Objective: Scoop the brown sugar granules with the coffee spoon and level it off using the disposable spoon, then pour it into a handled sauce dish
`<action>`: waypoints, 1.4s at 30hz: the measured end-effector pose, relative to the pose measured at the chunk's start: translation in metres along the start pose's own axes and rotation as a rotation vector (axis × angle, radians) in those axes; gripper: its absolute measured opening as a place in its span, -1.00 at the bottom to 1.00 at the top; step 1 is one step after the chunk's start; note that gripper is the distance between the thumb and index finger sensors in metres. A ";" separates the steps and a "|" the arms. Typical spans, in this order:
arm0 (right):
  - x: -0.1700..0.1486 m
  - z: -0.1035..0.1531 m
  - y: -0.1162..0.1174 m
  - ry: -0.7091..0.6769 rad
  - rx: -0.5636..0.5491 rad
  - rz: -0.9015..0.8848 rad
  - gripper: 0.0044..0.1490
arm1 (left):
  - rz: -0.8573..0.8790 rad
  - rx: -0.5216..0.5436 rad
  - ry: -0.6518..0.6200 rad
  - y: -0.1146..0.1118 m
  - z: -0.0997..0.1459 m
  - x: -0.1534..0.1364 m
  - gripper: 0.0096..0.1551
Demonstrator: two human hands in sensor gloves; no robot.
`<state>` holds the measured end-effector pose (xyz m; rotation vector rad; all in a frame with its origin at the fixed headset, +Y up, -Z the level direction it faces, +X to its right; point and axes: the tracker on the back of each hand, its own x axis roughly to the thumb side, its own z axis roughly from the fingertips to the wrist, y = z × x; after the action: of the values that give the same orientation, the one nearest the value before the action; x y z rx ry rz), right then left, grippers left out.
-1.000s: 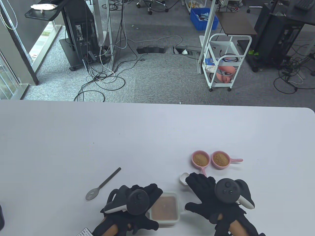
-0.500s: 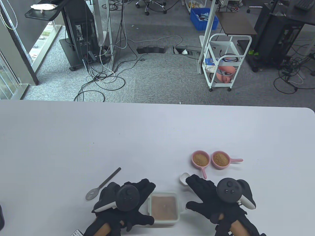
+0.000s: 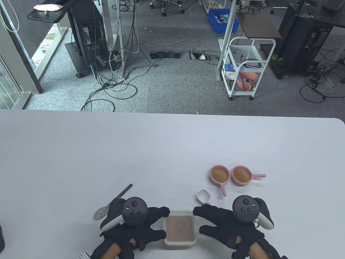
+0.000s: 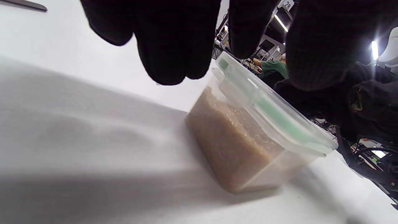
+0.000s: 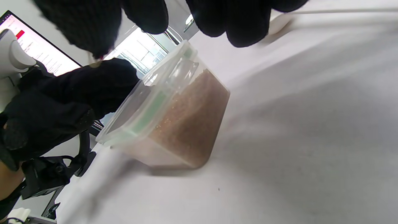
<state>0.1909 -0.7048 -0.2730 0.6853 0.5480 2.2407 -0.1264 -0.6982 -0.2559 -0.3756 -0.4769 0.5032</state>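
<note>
Both hands sit low at the near edge of the white table (image 3: 172,145), flanking the sugar box (image 3: 180,228), a clear lidded tub of brown granules. The left hand (image 3: 134,229) lies just left of the box with fingers spread and fairly straight, the tips reaching toward the box's far left corner; from the left wrist view the fingertips (image 4: 174,46) hang above the lid edge, gripping nothing, and whether they touch it I cannot tell. The right hand (image 3: 229,225) mirrors it on the other side, fingers stretched out toward the box's far right corner, nothing held. In the right wrist view the box (image 5: 168,118) stands with its green-sealed lid on and the fingers poised over it. The coffee spoon (image 3: 111,202) lies on the table left of the left hand, its handle angled away, partly hidden by the tracker. The white disposable spoon (image 3: 203,196) rests just beyond the right fingertips. Further back sit two pink sauce dishes (image 3: 231,175) side by side, both already holding brown sugar.
</note>
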 end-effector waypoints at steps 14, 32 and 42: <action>-0.001 -0.009 0.015 0.009 0.094 -0.006 -0.24 | 0.183 0.026 0.063 -0.011 -0.006 -0.009 -0.33; -0.001 -0.009 0.015 0.010 0.085 0.043 -0.26 | 0.229 0.005 0.089 -0.015 -0.010 -0.012 -0.35; 0.006 -0.008 0.017 0.018 0.035 0.182 -0.26 | 0.135 0.047 0.094 -0.014 -0.008 -0.006 -0.31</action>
<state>0.1736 -0.7129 -0.2683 0.7605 0.5545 2.4130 -0.1212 -0.7145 -0.2584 -0.3862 -0.3498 0.6241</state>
